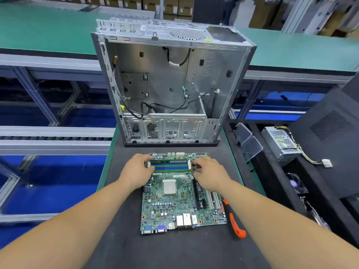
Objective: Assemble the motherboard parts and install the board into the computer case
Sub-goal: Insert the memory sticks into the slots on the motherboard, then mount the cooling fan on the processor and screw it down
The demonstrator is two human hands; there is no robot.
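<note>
Green motherboard (182, 193), labels too blurred to read; left hand (137, 169) and right hand (209, 174) press fingertips on the memory stick (168, 161) ends.

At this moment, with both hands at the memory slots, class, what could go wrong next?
1. The left hand and right hand press at the ends of the memory slots; uneven pressure could leave a module half seated.
2. The screwdriver lies beside the motherboard; a forearm could knock it onto the board.
</note>
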